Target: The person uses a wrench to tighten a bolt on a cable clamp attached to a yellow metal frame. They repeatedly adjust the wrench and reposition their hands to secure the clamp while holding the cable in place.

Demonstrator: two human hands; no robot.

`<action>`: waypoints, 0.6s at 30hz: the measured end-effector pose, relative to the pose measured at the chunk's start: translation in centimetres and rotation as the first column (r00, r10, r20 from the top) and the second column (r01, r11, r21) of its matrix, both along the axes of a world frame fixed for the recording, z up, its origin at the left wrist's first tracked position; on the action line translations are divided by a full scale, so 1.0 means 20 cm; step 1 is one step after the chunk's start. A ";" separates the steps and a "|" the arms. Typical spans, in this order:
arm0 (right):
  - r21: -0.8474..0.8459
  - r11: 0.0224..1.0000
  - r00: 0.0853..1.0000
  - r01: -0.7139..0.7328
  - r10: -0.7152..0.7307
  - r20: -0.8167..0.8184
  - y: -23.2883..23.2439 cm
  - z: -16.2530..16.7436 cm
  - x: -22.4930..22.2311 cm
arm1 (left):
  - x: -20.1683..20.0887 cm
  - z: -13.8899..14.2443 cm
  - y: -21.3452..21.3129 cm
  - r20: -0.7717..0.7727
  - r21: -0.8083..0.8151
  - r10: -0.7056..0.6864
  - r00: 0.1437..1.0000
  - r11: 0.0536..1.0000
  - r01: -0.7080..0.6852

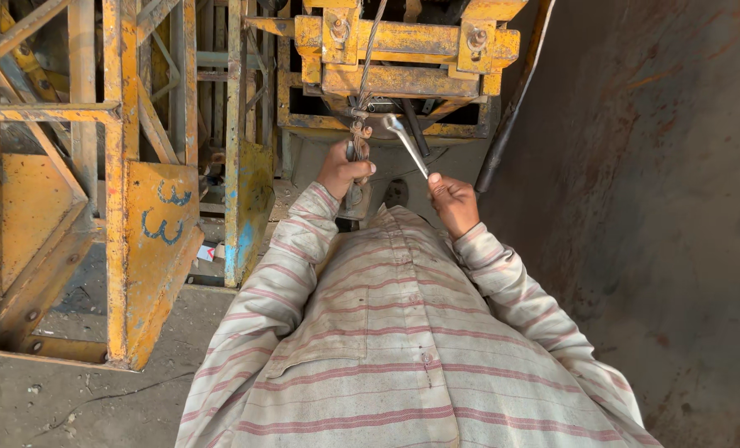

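A dusty concrete floor (71,398) is lying under a worn yellow steel frame (113,207), with a rusty grey metal wall (660,207) rising to the right of it. Beyond the frame, a yellow bracket assembly (403,50) is carrying a steel wire rope (372,50) that is running down to a clamp fitting (358,129) just below the bracket.

The left hand (343,170) is closing around the rope just under that clamp fitting, steadying it. The right hand (453,203), to the right of the fitting, is gripping the handle end of a silver spanner (407,148), whose open head is pointing up towards the fitting but is looking just short of it. So both hands are clamped shut, each on its own thing, and are sitting near each other but apart.

Judging from this, the person is bringing the spanner to the clamp's nut; the next move is calling for seating the head squarely on the nut while the rope is being held firm.

On the frame's flat panel (164,220), left of the clamp fitting, blue hand-painted marks are showing. Below it, a small white and red scrap (206,252) is lying on the floor.
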State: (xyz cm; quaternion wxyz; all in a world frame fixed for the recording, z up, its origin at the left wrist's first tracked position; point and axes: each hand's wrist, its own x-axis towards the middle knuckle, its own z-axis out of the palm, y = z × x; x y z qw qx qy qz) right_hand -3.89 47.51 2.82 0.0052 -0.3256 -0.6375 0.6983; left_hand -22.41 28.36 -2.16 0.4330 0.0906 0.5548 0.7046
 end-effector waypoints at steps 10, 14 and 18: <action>0.521 0.799 0.934 -0.299 0.358 -0.014 0.28 -0.01 -0.19 | -0.13 0.05 -0.09 0.129 0.063 -0.099 0.987 0.994 0.091; 0.650 0.617 0.868 -0.444 0.476 0.141 0.36 0.01 -0.34 | -0.12 0.07 -0.08 0.108 0.044 -0.107 0.988 0.994 0.102; 0.652 0.513 0.795 -0.558 0.555 0.244 0.44 0.02 -0.48 | -0.12 0.09 -0.07 0.092 0.067 -0.099 0.991 0.993 0.093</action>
